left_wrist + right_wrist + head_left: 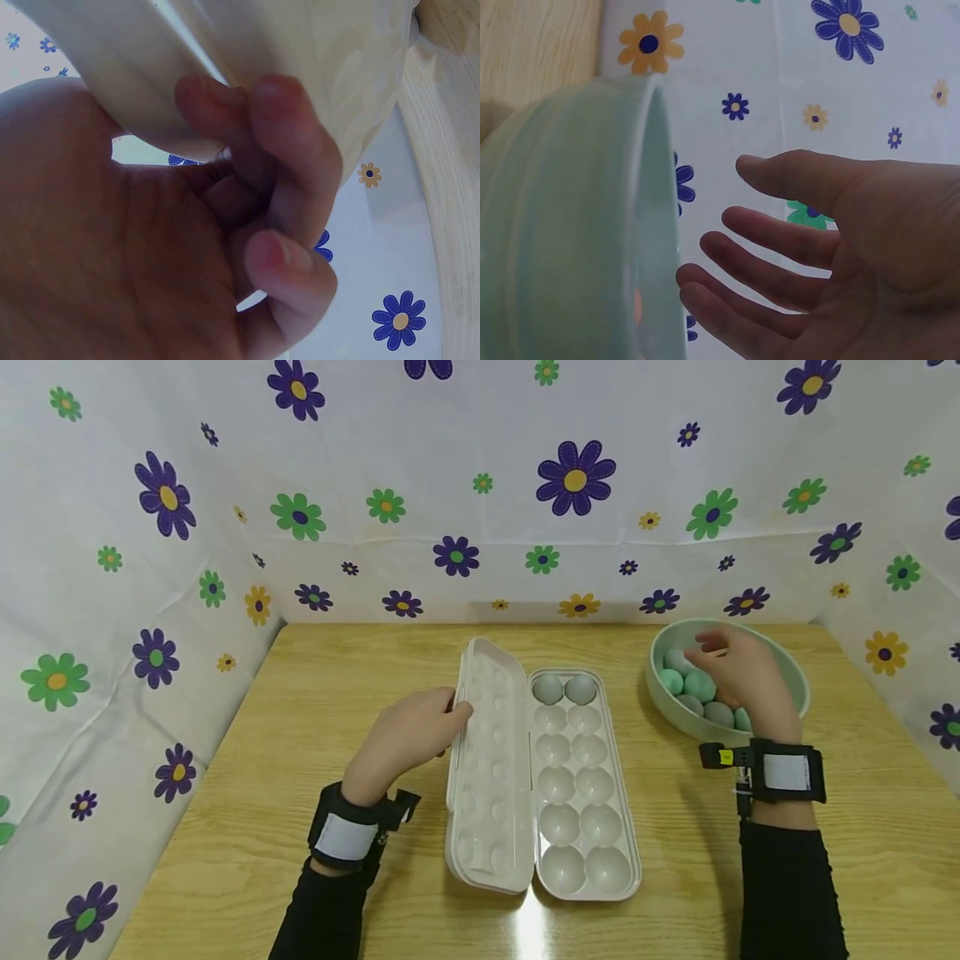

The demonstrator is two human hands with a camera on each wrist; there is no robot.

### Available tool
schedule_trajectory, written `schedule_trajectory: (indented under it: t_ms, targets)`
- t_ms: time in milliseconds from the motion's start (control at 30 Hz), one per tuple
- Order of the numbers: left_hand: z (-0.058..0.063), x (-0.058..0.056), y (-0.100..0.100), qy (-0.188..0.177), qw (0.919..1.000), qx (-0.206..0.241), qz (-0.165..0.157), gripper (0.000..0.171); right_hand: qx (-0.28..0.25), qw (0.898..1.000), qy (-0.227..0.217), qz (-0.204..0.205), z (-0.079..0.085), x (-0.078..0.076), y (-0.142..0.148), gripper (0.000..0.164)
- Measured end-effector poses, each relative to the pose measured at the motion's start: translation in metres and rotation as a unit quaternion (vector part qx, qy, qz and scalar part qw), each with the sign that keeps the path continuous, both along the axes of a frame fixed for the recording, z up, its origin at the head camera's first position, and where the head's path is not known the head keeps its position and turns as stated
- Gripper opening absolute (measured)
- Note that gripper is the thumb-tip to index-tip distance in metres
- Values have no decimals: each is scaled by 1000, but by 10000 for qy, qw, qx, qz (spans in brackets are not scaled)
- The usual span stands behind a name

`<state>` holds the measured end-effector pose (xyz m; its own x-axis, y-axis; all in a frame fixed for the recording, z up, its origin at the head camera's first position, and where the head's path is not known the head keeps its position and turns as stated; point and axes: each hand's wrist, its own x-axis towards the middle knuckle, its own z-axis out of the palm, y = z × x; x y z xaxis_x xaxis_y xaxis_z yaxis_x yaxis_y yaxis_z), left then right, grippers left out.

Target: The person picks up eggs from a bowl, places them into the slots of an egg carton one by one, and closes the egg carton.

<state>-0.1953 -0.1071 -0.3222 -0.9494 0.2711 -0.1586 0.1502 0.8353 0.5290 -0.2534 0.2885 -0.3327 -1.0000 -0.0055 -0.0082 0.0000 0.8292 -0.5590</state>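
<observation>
Head: left hand (412, 735) pinches the outer edge of a raised white lid (480, 777). Hinged egg tray (582, 785) lies right of that grip, two grey balls (564, 689) in its far row. Right hand (742, 677) is over a pale green bowl (671, 714); green and grey balls (699, 685) lie below and left of its fingers.

Left wrist: fingers curled against the lid.

Right wrist: thumb and fingers spread, bowl rim just beside the fingertips.

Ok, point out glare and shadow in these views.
Head: glare off the table in front of the egg carton, and a shadow lies beside the right sleeve; left wrist: the left hand is dim, with a bright streak across the egg carton; right wrist: the right hand is shaded across the palm.
</observation>
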Motion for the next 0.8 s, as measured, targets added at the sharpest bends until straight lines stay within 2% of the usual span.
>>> schedule_trajectory:
  t_ms: [200,400,600,800]
  targets:
    - [0,1,0,7,10000,11,12,32,121,9987,-464,-157,-10,-5,6,58]
    - [0,1,0,-79,10000,27,53,33,352,9956,-860,144,-23,-9,12,53]
    - [0,0,0,-33,10000,70,27,33,582,9945,-862,125,-28,-12,15,49]
    - [0,1,-1,-60,10000,65,7,33,744,9928,-869,342,-34,-15,14,39]
